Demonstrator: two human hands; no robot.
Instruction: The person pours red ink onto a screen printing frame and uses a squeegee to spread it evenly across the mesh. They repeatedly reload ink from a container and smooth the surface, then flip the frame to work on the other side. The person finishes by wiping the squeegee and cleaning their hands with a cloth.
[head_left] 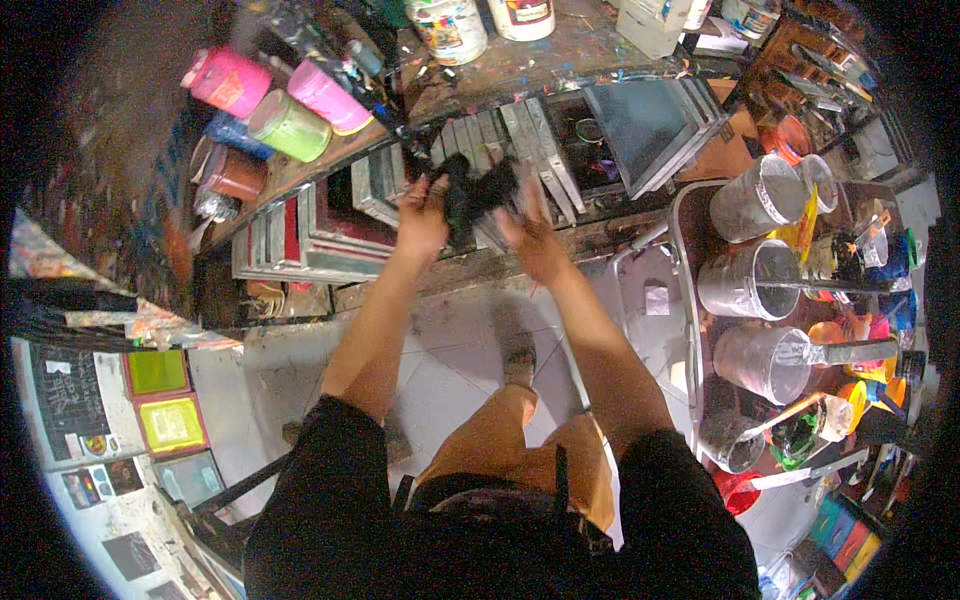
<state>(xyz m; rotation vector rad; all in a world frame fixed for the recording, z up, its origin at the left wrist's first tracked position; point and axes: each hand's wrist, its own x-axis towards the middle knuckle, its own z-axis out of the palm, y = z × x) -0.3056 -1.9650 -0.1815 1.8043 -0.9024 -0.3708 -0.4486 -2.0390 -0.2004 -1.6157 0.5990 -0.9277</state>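
Observation:
My left hand (424, 218) is in front of the shelf under the paint-stained table, its fingers curled against a dark black thing (462, 200). That thing is blurred, perhaps cloth; I cannot make out its kind. To its right my right hand (537, 243) reaches out with its fingers apart, smeared by motion, and nothing shows in it. Behind both hands, several grey-edged screen frames (535, 140) stand close together on the shelf. More frames (340, 235) with dark red mesh lean at the left, and a wide grey-blue screen frame (640, 125) tilts at the right.
A pink jar (228, 82) and a green jar (290, 126) stand on the table's left part. White paint buckets (446, 30) are at the far edge. At my right, a cart (690, 290) carries clear plastic tubs (757, 200) and spatulas. Grey tiles (450, 350) lie underfoot.

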